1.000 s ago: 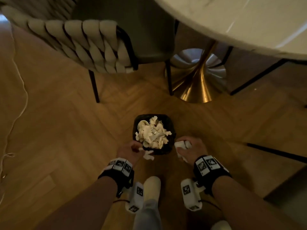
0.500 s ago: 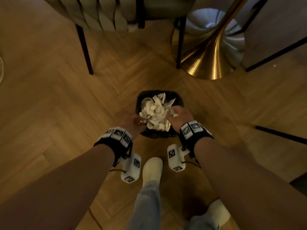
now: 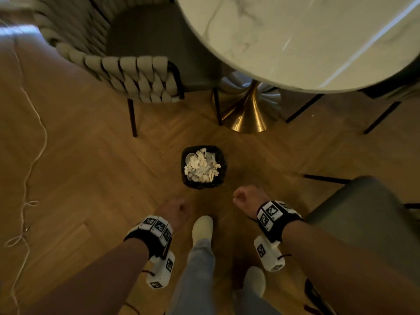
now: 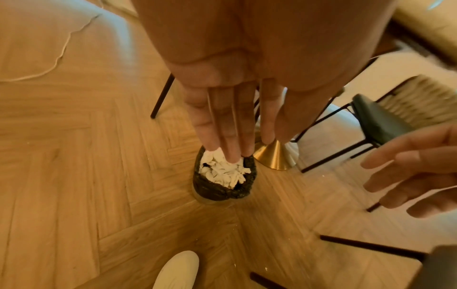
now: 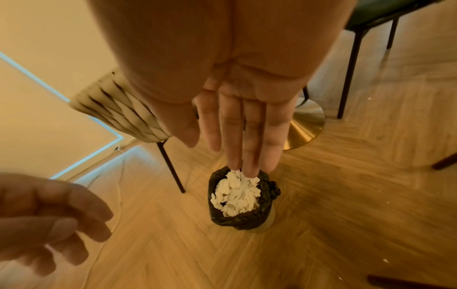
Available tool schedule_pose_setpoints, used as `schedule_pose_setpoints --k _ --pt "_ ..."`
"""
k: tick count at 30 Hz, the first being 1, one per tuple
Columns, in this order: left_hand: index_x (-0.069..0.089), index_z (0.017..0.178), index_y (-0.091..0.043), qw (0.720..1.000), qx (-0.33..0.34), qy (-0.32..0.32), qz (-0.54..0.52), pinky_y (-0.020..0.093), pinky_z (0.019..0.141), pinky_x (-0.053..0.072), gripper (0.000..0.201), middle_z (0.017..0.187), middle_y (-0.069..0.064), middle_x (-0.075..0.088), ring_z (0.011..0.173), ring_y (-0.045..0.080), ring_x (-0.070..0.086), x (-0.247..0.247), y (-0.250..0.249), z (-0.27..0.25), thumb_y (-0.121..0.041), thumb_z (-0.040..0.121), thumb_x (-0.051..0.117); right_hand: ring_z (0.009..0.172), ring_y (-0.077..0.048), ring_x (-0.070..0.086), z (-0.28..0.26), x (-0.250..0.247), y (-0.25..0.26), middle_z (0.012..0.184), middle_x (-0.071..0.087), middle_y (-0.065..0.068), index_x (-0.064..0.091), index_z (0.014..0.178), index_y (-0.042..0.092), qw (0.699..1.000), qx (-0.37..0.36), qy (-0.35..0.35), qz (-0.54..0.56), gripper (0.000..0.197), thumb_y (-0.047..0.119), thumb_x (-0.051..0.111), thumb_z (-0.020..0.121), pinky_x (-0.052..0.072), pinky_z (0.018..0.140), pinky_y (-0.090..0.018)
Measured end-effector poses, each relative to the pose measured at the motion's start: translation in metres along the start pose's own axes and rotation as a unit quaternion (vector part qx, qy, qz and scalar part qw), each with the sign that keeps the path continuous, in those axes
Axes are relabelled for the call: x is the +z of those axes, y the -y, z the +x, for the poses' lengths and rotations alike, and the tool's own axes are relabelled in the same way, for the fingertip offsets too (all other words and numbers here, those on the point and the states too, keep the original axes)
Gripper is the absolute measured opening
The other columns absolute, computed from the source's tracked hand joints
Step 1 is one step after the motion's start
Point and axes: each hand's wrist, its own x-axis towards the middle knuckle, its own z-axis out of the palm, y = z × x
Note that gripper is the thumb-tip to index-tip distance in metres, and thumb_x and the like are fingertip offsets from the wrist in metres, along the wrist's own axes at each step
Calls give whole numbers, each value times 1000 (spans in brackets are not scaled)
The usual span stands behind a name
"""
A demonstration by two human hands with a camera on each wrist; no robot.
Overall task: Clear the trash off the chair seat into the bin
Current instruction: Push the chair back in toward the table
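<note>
Bin (image 3: 203, 167) with a black liner, heaped with crumpled white paper scraps (image 3: 201, 165), upright on the herringbone wood floor (image 3: 91, 169). Just short of it, left hand (image 4: 230, 109) and right hand (image 5: 245, 125), both empty with fingers straight. Beyond, woven-back chair (image 3: 136, 76), seat seemingly bare, beside the brass pedestal (image 3: 248, 110) of the marble surface (image 3: 295, 37).
</note>
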Motion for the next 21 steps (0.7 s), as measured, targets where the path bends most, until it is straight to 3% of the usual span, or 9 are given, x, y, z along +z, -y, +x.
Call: schedule_pose_setpoints --k 3,7,9,11,15,19,21 --pt "66 100 -11 999 40 -7 26 24 75 45 15 92 1 62 86 14 58 5 -29 -60 -15 87 59 102 -20 61 -68 -4 -11 117 63 -4 62 116 18 999 -34 -2 -24 30 34 57 90 51 87 -32" --pt "64 107 -7 997 63 -24 35 16 71 41 20 101 6 65 86 13 56 42 -59 -143 -10 88 57 107 -21 60 -152 6 -42 118 65 -6 61 119 14 995 -88 -11 -40 33 31 58 91 48 91 -31" --pt "62 110 -12 992 73 -11 103 23 74 46 24 106 6 66 87 16 58 68 -64 -182 -16 88 56 107 -21 61 -190 18 -65 117 65 -5 60 119 14 995 -96 -6 -35 32 29 58 91 47 90 -29" --pt "60 113 -19 980 80 7 184 27 78 50 26 108 4 67 91 20 62 97 -66 -221 -22 87 54 105 -21 61 -227 36 -92 114 66 -5 61 117 15 995 -93 -3 -38 31 30 59 90 47 86 -28" --pt "58 115 -21 959 84 64 263 26 77 49 28 105 1 67 91 18 62 153 -69 -277 -24 88 53 103 -23 62 -292 72 -150 115 66 -7 62 117 16 995 -76 3 -70 33 32 57 89 45 80 -26" --pt "58 113 -24 948 113 71 288 27 76 49 27 103 -2 68 92 17 64 195 -72 -314 -26 87 52 112 -27 58 -352 105 -202 124 62 -7 59 124 22 994 -20 3 -106 39 40 50 91 48 95 -39" --pt "59 108 -26 943 140 85 289 27 75 50 23 101 -3 69 89 17 64 213 -77 -323 -26 86 52 115 -26 56 -381 118 -223 124 61 -3 57 124 24 995 3 -3 -105 37 41 47 92 46 96 -38"
